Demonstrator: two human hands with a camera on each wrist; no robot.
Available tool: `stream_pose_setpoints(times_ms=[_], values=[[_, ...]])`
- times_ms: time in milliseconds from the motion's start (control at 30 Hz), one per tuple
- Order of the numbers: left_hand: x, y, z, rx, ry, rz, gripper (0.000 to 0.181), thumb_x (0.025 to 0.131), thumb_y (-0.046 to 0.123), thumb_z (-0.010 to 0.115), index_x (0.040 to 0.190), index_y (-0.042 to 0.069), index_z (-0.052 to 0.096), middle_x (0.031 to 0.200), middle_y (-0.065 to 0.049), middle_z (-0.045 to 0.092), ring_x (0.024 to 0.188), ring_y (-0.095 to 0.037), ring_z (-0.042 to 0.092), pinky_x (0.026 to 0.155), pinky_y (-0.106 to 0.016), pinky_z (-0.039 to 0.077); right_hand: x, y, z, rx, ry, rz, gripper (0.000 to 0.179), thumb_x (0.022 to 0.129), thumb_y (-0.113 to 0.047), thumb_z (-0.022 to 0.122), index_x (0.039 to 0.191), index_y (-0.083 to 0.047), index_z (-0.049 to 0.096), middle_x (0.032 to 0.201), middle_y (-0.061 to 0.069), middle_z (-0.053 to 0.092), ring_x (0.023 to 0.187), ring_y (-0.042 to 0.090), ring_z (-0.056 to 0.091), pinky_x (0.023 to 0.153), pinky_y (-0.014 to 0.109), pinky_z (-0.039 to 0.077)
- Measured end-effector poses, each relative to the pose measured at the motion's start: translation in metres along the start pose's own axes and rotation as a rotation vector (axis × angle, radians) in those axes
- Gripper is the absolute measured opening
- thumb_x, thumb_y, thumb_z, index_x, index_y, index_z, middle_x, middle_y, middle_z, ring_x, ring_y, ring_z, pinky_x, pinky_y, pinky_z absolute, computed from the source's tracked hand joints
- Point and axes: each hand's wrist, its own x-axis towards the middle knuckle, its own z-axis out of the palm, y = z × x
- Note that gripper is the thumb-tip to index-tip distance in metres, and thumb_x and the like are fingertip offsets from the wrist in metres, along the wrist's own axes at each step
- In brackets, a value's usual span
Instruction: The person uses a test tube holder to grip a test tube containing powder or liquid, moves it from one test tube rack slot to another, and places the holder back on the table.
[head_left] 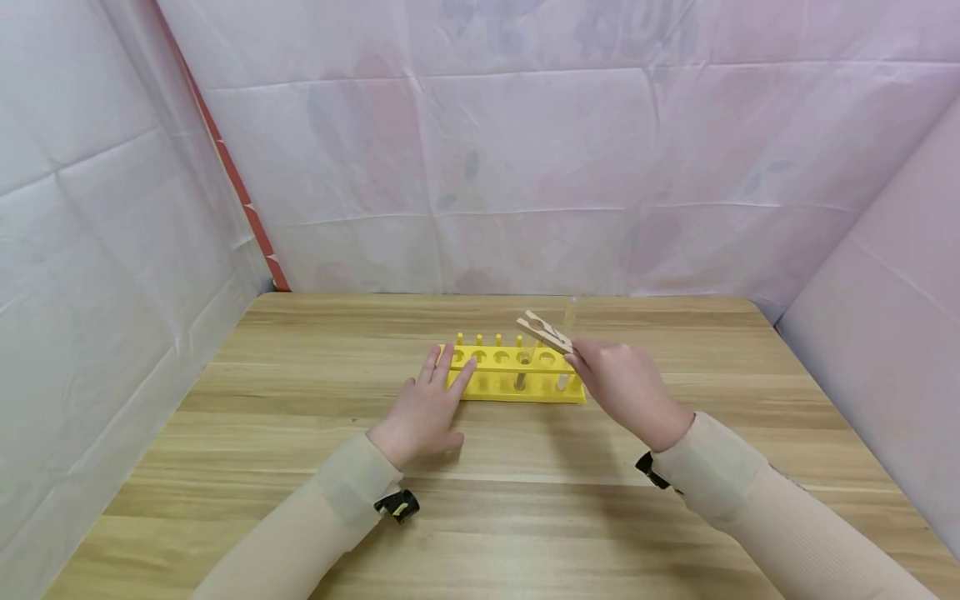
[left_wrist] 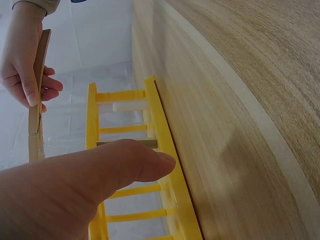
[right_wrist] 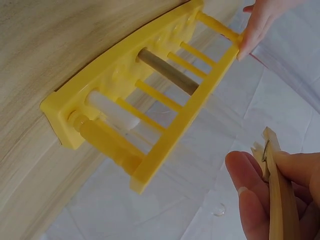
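A yellow test tube rack (head_left: 480, 395) stands on the table. My left hand (head_left: 422, 414) rests on its left end, fingers spread and straight; its thumb crosses in front of the rack in the left wrist view. In my right hand (head_left: 626, 387) I grip a wooden test tube clamp (head_left: 546, 332), its jaws pointing left above the rack. Two clear tubes stand upright in the rack: one with grey-brown contents (right_wrist: 170, 72), the other, at the right end, with white contents (right_wrist: 112, 109). The clamp's tip is near the grey-brown tube's upper part; whether they touch I cannot tell.
Wood-grain table (head_left: 495, 525) lies under the rack and both arms. Pale patterned sheeting (head_left: 525, 150) hangs behind the table and along both sides. A row of yellow pegs (head_left: 479, 339) rises along the rack's back.
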Motion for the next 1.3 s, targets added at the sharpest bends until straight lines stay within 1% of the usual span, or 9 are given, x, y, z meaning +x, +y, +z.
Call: stream_pose_setpoints(times_ms=[167,400,633,867,1067,1300], values=[[-0.0002,0.0,-0.0006,-0.002,-0.005,-0.005,0.105,0.074,0.043,0.071,0.151,0.016,0.006,0.153,-0.021,-0.004,0.139,-0.039,0.002,0.092,-0.054,0.041,0.0001,-0.0007,-0.0007,0.012,-0.017,0.003,0.017,0.088,-0.007,0.062,0.074,-0.007,0.052,0.052,-0.004,0.039,0.043,0.008,0.031,0.041,0.025,0.03],[-0.0007,0.0004,-0.0012,-0.009,-0.006,-0.004,0.104,0.075,0.043,0.071,0.151,0.015,0.006,0.153,-0.021,-0.004,0.139,-0.039,0.002,0.092,-0.055,0.041,-0.0007,0.0022,0.0016,0.014,-0.007,-0.015,0.024,0.087,-0.006,0.064,0.071,-0.009,0.046,0.051,-0.005,0.033,0.043,0.008,0.028,0.041,0.024,0.026],[-0.0007,0.0015,-0.0017,-0.011,-0.006,-0.002,0.104,0.074,0.043,0.071,0.151,0.015,0.007,0.153,-0.02,-0.005,0.139,-0.039,0.002,0.092,-0.056,0.041,-0.0021,0.0042,0.002,0.024,-0.037,-0.003,0.025,0.088,-0.007,0.062,0.071,-0.009,0.045,0.051,-0.005,0.032,0.043,0.007,0.027,0.042,0.023,0.025],[-0.0008,0.0013,-0.0013,-0.004,-0.005,-0.004,0.104,0.074,0.043,0.071,0.151,0.015,0.008,0.153,-0.02,-0.005,0.139,-0.039,0.001,0.092,-0.055,0.041,-0.0016,0.0045,0.0022,0.013,-0.053,0.006,0.025,0.088,-0.01,0.063,0.071,-0.011,0.045,0.052,-0.005,0.035,0.042,0.008,0.028,0.041,0.023,0.025],[-0.002,0.0027,-0.0042,-0.007,-0.013,-0.005,0.104,0.074,0.042,0.071,0.151,0.015,0.007,0.153,-0.02,-0.006,0.139,-0.038,0.0,0.092,-0.055,0.041,-0.002,0.0045,0.0034,0.019,-0.071,0.015,0.025,0.088,-0.01,0.063,0.071,-0.01,0.046,0.052,-0.005,0.036,0.043,0.008,0.029,0.041,0.023,0.027],[-0.002,0.0024,-0.0044,-0.012,-0.025,-0.008,0.103,0.075,0.042,0.07,0.151,0.016,0.006,0.153,-0.02,-0.007,0.139,-0.038,-0.001,0.094,-0.058,0.038,-0.0025,0.0049,0.0055,0.023,-0.084,0.013,0.024,0.087,-0.009,0.064,0.071,-0.01,0.047,0.053,-0.005,0.037,0.044,0.008,0.029,0.041,0.023,0.027]])
